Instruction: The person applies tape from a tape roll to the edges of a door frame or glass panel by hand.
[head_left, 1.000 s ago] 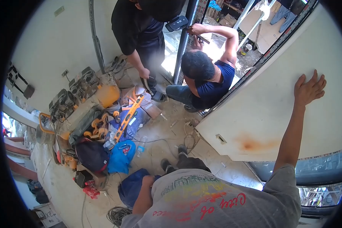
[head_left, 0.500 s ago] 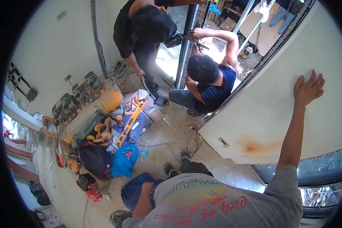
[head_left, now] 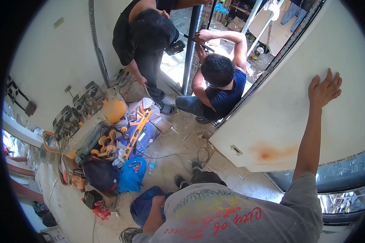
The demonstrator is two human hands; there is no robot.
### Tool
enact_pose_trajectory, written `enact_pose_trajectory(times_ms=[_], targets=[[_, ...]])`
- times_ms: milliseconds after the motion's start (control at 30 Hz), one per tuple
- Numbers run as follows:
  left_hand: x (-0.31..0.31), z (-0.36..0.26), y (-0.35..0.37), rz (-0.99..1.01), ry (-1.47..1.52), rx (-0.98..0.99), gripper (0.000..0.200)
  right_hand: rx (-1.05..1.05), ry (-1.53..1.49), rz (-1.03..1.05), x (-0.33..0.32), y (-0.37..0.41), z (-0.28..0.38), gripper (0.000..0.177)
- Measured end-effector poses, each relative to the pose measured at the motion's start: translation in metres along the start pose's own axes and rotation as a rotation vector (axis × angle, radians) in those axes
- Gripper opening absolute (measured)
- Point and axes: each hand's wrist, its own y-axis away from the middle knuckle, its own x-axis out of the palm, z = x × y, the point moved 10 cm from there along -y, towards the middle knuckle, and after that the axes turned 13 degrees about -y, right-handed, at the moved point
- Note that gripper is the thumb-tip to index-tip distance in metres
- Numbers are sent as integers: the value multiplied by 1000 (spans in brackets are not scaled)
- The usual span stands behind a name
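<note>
Your right hand (head_left: pixel 323 90) lies flat against the large white panel with the rust-coloured stain (head_left: pixel 288 117), its fingers (head_left: pixel 327 76) spread wide and straight, palm on the panel face and nothing held in it. Your arm runs up to it from the grey sleeve at the lower right. Your left hand (head_left: pixel 158 201) sits by your waist, just above a dark blue cloth bundle (head_left: pixel 142 204) on the floor; its fingers are tucked under and you cannot tell whether they are curled on anything. The panel stands tilted across the right side of the view, with your hand near its upper part, well away from the stain and from the small metal plate (head_left: pixel 236 150) near the lower corner. Its long dark-trimmed edge (head_left: pixel 267 69) runs just beside the crouching person in the dark blue shirt (head_left: pixel 223 93), who reaches up to a dark upright metal post (head_left: pixel 189 44). A second person in black clothes (head_left: pixel 142 36) bends over next to that post. Between your shoes and the two of them there is a patch of bare, dusty concrete floor (head_left: pixel 174 141). To its left the floor is crowded with an orange spirit level (head_left: pixel 136 131), a bright blue bag (head_left: pixel 132 170), and cases and tools piled along the white wall (head_left: pixel 56 52).
</note>
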Motion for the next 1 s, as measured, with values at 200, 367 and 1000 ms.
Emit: enact_pose_trajectory(times_ms=[200,367,1000], targets=[[-15,-13,-6,-41,-89,133,13,6,21,17,3,1,-2,49],[-21,-37,-11,-103,-427,327,17,36,-5,43,6,2,-5,50],[-9,-35,-33,-81,-251,279,21,-23,68,0,5,3,-3,47]])
